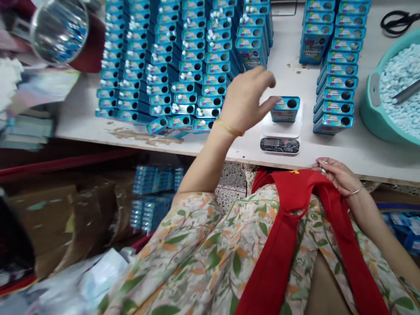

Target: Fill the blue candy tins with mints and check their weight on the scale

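Note:
My left hand [244, 94] hangs over the table just left of a blue candy tin [285, 111], its fingers curved and apart with nothing visible in them. That tin stands upright on a white kitchen scale [280, 145], a dark round hole in its top. Near the table's front edge, my right hand [337, 175] has its fingertips closed on small white candies [323, 167]. A teal tub [376, 98] full of pale blue-white candies sits at the right, with a metal scoop [407, 92] stuck in it.
Rows of blue tins [188, 76] fill the left of the table, several with white candies on top. Two more columns of tins [336, 94] stand right of the scale. Black scissors [398, 22] lie at far right; a metal pot [61, 30] is at far left.

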Available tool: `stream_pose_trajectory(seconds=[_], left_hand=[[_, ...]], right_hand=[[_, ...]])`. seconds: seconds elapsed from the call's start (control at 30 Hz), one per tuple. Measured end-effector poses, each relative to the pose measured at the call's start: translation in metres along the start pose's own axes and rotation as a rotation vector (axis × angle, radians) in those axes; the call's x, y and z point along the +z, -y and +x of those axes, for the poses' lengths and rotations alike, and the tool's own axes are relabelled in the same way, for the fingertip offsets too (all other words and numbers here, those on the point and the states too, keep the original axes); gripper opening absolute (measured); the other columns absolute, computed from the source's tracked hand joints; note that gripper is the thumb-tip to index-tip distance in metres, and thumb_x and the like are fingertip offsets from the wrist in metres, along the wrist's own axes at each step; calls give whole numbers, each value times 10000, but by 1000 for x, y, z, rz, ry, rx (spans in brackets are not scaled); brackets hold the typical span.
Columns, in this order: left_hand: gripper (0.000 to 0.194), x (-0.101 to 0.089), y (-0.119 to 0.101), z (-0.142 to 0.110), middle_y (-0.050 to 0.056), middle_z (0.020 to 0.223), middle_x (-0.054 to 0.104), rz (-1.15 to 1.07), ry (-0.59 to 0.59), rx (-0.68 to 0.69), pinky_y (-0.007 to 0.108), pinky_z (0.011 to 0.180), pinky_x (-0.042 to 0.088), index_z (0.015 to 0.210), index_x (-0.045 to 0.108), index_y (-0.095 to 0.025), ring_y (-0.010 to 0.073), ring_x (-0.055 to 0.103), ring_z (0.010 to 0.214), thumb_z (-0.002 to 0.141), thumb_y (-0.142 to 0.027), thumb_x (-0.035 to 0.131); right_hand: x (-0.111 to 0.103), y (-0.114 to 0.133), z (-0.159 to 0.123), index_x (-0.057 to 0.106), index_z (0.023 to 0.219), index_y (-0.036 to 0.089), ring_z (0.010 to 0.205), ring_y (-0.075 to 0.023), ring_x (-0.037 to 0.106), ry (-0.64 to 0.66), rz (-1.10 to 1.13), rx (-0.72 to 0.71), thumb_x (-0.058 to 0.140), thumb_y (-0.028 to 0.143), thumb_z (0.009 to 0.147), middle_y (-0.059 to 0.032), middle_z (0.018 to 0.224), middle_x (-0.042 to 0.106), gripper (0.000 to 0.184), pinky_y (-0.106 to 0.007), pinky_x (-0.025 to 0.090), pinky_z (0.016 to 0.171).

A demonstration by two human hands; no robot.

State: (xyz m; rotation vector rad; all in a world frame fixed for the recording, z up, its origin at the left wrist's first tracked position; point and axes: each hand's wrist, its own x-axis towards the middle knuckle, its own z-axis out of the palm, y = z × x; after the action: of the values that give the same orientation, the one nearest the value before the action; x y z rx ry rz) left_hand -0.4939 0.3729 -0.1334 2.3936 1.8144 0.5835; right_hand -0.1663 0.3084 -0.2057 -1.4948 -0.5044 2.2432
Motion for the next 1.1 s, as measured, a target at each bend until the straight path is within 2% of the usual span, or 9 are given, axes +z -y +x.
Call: stream_pose_trajectory(seconds=[0.07,0.13,0.3,0.4,0.57,0.73,0.9,1.0,1.1], left_hand=[[167,5,17,-26,46,935,619,-97,-122,-126,372,839,504,954,573,-240,209,607,904,946,-406,576],[150,24,33,-56,25,869,605,-170,-179,-235,338,812,505,895,556,-235,174,593,830,945,-374,578],[104,85,54,-120,13,808,614,-320,-133,-453,282,712,496,823,551,-209,135,568,719,881,-275,607],[65,104,54,-138,25,815,635,-384,-139,-524,287,721,509,818,555,-207,144,586,742,846,-236,605],[47,106,51,-138,42,887,666,-434,-207,-541,304,754,533,893,570,-222,154,616,791,861,-246,594],[56,97,45,-122,46,914,677,-424,-241,-465,312,794,540,934,581,-228,157,635,840,906,-275,570],[97,90,35,-109,39,889,675,-414,-265,-414,311,805,532,919,583,-225,157,635,844,936,-314,548],[104,89,33,-108,38,889,683,-412,-248,-402,307,801,527,916,587,-225,156,633,839,939,-318,544],[103,90,33,-111,36,875,682,-428,-239,-395,303,780,522,904,590,-224,156,630,820,934,-312,547]], right_hand=[[2,1,0,690,853,173,672,-73,679,3,-23,23,913,268,632,-11,823,721,329,-116,580,610],[8,4,-2,697,868,179,695,-82,682,1,-54,31,936,278,586,-14,833,721,382,-128,583,626],[28,29,-5,703,897,151,702,-100,676,19,-267,-56,937,360,583,-52,843,721,444,-154,573,627],[43,57,-5,697,892,134,580,-76,607,42,-447,-202,918,390,630,-41,740,688,428,-158,505,521],[81,106,-2,686,886,152,503,-73,536,20,-721,-492,823,294,785,-14,630,638,221,-188,425,461],[123,137,8,679,853,159,471,-80,494,-50,-1004,-651,746,179,850,8,564,581,70,-223,402,474],[144,148,30,702,891,153,617,-116,573,-38,-1305,-778,730,182,845,24,610,548,61,-290,508,740],[148,150,42,715,908,160,742,-160,603,-89,-1520,-834,728,113,789,10,681,567,128,-377,496,907],[151,149,46,706,929,177,912,-203,613,-25,-1532,-918,723,77,764,-6,798,600,194,-420,456,1014]])
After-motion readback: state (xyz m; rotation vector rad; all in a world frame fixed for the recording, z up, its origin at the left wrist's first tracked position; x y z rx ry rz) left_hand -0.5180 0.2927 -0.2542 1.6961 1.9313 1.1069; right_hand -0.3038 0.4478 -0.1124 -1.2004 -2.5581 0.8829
